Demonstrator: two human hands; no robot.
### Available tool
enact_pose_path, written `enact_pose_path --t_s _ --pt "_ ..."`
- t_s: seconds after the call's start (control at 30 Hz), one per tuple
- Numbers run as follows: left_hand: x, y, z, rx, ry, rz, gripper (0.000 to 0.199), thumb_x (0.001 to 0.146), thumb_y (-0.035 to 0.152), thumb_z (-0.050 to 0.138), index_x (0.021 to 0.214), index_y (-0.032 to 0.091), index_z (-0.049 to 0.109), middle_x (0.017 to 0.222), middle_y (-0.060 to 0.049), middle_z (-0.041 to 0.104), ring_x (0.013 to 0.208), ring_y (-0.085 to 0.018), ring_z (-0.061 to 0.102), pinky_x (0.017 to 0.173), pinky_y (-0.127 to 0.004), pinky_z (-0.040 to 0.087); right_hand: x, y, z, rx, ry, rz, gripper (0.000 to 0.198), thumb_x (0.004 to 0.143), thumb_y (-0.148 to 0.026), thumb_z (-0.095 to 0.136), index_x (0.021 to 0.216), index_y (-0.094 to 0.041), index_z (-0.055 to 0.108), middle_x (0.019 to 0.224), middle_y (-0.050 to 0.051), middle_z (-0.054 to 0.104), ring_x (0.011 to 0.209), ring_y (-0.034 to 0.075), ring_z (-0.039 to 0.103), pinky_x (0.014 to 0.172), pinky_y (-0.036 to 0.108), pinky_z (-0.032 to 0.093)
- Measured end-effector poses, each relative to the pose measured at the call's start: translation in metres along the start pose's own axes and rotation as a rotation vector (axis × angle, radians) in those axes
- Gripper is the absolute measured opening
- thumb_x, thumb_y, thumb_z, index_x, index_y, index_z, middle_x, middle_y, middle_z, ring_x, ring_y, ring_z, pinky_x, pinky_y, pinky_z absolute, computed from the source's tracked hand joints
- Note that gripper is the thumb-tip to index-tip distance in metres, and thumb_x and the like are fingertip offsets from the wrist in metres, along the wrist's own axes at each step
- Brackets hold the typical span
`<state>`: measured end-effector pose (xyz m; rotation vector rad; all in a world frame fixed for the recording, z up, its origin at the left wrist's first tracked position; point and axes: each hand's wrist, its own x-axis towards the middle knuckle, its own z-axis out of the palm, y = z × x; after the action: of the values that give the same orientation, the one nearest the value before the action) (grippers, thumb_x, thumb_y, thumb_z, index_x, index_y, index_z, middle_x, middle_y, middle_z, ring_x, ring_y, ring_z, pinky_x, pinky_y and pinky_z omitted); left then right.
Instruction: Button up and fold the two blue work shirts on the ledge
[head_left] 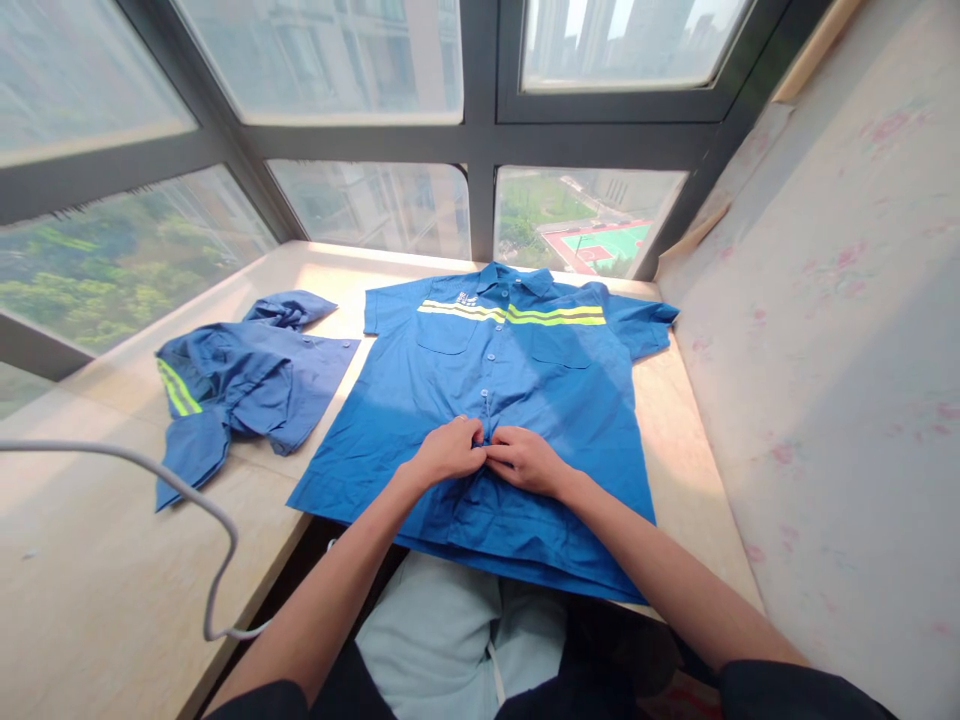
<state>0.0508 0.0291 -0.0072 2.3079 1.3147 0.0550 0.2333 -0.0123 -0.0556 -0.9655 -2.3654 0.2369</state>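
Note:
A blue short-sleeved work shirt [570,400] lies front up on the windowsill, collar toward the window, with yellow-and-silver reflective strips across the chest. Its lower hem hangs over the sill's near edge. My left hand [450,448] and my right hand [527,460] meet at the front placket, below the chest pockets. Both are closed, fingertips pinching the shirt's cloth and bunching it slightly. Whether a button sits between the fingers is hidden. Several buttons above my hands show along the placket, and the ones up to the chest look fastened.
A second blue garment [255,375] with a reflective strip lies crumpled on the sill to the left. A grey cable [225,520] loops over the sill's left front. Windows [367,205] border the far side, and a papered wall [825,350] stands close on the right.

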Motion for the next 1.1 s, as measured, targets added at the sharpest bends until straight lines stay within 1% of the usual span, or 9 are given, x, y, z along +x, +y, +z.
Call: enact_pose_path --t_s 0.27,0.43,0.53,0.63,0.7,0.8,0.87,0.97,1.1 --pt "-0.006 -0.003 0.007 -0.056 0.087 0.014 0.016 0.080 0.024 0.055 0.092 0.024 0.065 0.088 -0.001 0.064 0.080 -0.019 0.061 0.074 -0.028 0.047 -0.001 0.002 -0.002 0.174 0.073 0.061 0.023 0.098 -0.025 0.051 0.094 -0.019 0.073 0.082 0.005 0.061 0.073 0.015 0.057 0.068 0.027 0.047" --pt "-0.014 -0.006 0.021 -0.163 0.316 -0.076 0.022 0.082 0.017 0.053 0.101 0.020 0.062 0.093 -0.003 0.066 0.086 -0.017 0.063 0.081 -0.028 0.049 0.000 0.003 -0.002 0.129 0.111 0.105 0.021 0.098 -0.023 0.051 0.103 -0.019 0.072 0.087 0.006 0.063 0.079 0.018 0.059 0.072 0.030 0.050" --pt "-0.022 -0.006 0.026 -0.107 0.410 -0.090 0.023 0.086 0.017 0.052 0.106 0.018 0.063 0.100 -0.008 0.066 0.092 -0.019 0.064 0.086 -0.031 0.051 0.001 0.001 -0.001 0.035 0.077 0.090 0.022 0.097 -0.022 0.052 0.107 -0.018 0.071 0.088 0.007 0.062 0.081 0.019 0.057 0.072 0.031 0.050" --pt "-0.036 -0.005 0.030 0.100 0.415 -0.070 0.027 0.091 0.028 0.054 0.112 0.016 0.065 0.114 -0.015 0.065 0.107 -0.028 0.063 0.093 -0.040 0.049 0.001 0.001 -0.001 0.020 0.056 0.107 0.022 0.097 -0.023 0.053 0.110 -0.018 0.070 0.089 0.008 0.062 0.081 0.019 0.057 0.073 0.031 0.049" --pt "-0.046 -0.008 0.034 0.226 0.403 -0.025 0.036 0.094 0.034 0.051 0.124 0.016 0.063 0.132 -0.018 0.060 0.126 -0.032 0.054 0.101 -0.046 0.045 0.001 0.000 -0.001 0.023 0.051 0.118 0.022 0.097 -0.024 0.053 0.110 -0.018 0.070 0.090 0.008 0.061 0.082 0.019 0.056 0.074 0.032 0.050" --pt "-0.062 -0.015 0.043 0.324 0.382 0.026 0.047 0.100 0.039 0.041 0.143 0.021 0.051 0.153 -0.013 0.045 0.144 -0.031 0.036 0.114 -0.053 0.031 0.000 0.000 -0.001 0.007 0.061 0.126 0.025 0.098 -0.026 0.053 0.114 -0.017 0.069 0.095 0.010 0.062 0.087 0.021 0.057 0.078 0.034 0.051" --pt "-0.069 -0.019 0.048 0.368 0.371 0.019 0.052 0.101 0.043 0.037 0.148 0.022 0.044 0.157 -0.011 0.039 0.146 -0.032 0.033 0.117 -0.058 0.025 -0.001 -0.001 -0.001 -0.018 0.082 0.146 0.031 0.098 -0.027 0.052 0.124 -0.016 0.064 0.104 0.012 0.062 0.094 0.023 0.058 0.084 0.037 0.052" --pt "-0.076 -0.024 0.051 0.404 0.369 0.003 0.056 0.101 0.047 0.036 0.151 0.022 0.041 0.158 -0.011 0.037 0.146 -0.033 0.032 0.116 -0.061 0.025 -0.001 0.000 -0.002 -0.083 0.130 0.227 0.041 0.098 -0.029 0.051 0.136 -0.015 0.055 0.116 0.016 0.060 0.104 0.027 0.057 0.091 0.042 0.051" --pt "-0.082 -0.029 0.052 0.396 0.387 0.041 0.059 0.100 0.051 0.036 0.151 0.023 0.039 0.159 -0.011 0.035 0.147 -0.033 0.031 0.117 -0.059 0.025 0.000 0.002 0.000 -0.181 0.161 0.338 0.044 0.098 -0.030 0.048 0.140 -0.014 0.050 0.126 0.018 0.058 0.116 0.030 0.055 0.097 0.047 0.049"
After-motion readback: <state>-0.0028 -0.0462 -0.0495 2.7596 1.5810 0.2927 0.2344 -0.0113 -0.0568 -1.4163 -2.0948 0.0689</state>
